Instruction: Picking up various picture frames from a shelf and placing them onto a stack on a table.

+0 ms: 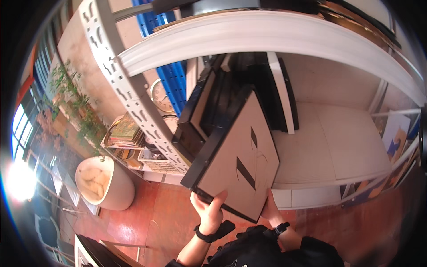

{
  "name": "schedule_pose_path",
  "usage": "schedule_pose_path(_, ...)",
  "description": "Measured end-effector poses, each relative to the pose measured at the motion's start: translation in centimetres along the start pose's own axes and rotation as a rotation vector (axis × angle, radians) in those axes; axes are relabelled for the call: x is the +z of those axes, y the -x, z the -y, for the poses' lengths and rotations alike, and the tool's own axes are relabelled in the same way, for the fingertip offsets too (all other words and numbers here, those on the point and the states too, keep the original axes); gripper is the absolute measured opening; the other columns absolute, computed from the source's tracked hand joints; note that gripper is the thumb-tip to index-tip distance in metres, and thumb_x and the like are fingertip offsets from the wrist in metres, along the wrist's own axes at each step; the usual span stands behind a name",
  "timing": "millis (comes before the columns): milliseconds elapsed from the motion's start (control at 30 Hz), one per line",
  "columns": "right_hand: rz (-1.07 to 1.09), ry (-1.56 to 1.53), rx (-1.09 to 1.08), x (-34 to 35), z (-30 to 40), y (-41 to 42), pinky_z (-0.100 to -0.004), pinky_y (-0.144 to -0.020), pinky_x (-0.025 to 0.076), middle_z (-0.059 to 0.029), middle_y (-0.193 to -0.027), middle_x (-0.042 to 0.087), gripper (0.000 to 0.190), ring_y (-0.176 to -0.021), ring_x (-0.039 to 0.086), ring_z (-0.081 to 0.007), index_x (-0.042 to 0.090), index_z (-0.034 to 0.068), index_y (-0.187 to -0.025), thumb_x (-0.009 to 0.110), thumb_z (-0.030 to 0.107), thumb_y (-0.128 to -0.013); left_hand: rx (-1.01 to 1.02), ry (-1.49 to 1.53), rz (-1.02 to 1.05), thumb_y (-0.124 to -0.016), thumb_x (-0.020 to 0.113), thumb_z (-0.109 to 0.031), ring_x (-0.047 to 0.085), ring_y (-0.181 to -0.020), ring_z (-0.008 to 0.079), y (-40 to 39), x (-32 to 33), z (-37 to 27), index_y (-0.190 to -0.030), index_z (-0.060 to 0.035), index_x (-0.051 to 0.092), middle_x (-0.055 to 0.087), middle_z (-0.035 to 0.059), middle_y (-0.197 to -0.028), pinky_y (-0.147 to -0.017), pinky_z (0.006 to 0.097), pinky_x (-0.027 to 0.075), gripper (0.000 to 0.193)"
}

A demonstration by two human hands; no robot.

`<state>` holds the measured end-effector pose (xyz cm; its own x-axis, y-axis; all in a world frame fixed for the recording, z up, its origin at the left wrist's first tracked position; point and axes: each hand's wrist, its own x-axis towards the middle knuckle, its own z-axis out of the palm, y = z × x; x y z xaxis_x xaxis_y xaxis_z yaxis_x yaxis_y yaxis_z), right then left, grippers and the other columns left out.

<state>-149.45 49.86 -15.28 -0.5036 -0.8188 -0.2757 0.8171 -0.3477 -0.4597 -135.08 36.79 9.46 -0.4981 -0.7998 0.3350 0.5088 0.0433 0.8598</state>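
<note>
A black-framed picture with a pale face and dark, leaf-like shapes (248, 157) is tilted between my hands, its upper part inside the shelf bay. My left hand (210, 210) grips its lower left edge, thumb on the face and fingers beneath. At the lower right edge, my right hand (271, 207) holds the frame, its fingers partly hidden behind it. Several dark frames (220, 100) stand in the bay behind this picture, close to it. A white-edged board (283, 96) stands upright to their right.
A perforated white shelf post (133, 103) and a thick crossbeam (233, 35) border the bay. To the left are a white tub-shaped planter (121, 187), a stack of books or records (125, 131) and wall clocks (161, 95). More frames (96, 253) stand at the lower left.
</note>
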Motion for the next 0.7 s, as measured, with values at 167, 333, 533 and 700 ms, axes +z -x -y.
schedule_pose_path(167, 0.011, -0.064, -0.056, 1.4, -0.8, 1.0, -0.0453, -0.109, 0.035, -0.0069, -0.139, 0.05, 0.06, -0.128, 0.046, -0.0274, 0.044, 0.01, -0.14, 0.041, 0.053, -0.099, -0.029, 0.092, -0.036, -0.068, 0.069, 0.004, 0.059, -0.096, 0.0196, 1.9, -4.2, -3.0, -0.113, 0.0004, 0.058, 0.063, 0.0075, -0.102, -0.086, 0.0344, 0.047, 0.047)
schedule_pose_path(333, 0.188, 0.101, -0.237, 2.8, 0.4, 1.3, -0.0475, -0.107, 0.038, -0.0085, -0.137, 0.052, 0.072, -0.126, 0.048, -0.0302, 0.045, 0.01, -0.138, 0.064, 0.054, -0.085, -0.084, 0.343, 0.02, -0.065, 0.069, 0.004, 0.06, -0.096, 0.0233, 3.9, -11.4, -6.3, -0.112, 0.0002, 0.061, 0.065, 0.0091, -0.103, -0.085, 0.0347, 0.047, 0.047)
schedule_pose_path(533, 0.275, 0.244, -0.255, 7.3, 1.2, 0.8, -0.048, -0.106, 0.039, -0.009, -0.138, 0.05, 0.083, -0.127, 0.047, -0.031, 0.043, 0.007, -0.139, 0.073, 0.053, -0.077, -0.032, 0.232, -0.136, -0.059, 0.07, 0.003, 0.062, -0.097, 0.028, 10.4, -17.8, -9.7, -0.11, 0.0035, 0.063, 0.067, 0.0139, -0.104, -0.086, 0.0353, 0.047, 0.051)
schedule_pose_path(700, 0.35, 0.428, -0.132, 13.9, -0.8, 0.4, -0.0477, -0.105, 0.041, -0.0115, -0.139, 0.048, 0.09, -0.126, 0.047, -0.0316, 0.036, 0.003, -0.142, 0.074, 0.053, -0.076, 0.057, 0.346, -0.255, -0.059, 0.064, 0.006, 0.064, -0.101, 0.0347, 15.6, -21.5, -12.4, -0.115, 0.0081, 0.058, 0.067, 0.0197, -0.107, -0.088, 0.0383, 0.05, 0.056)
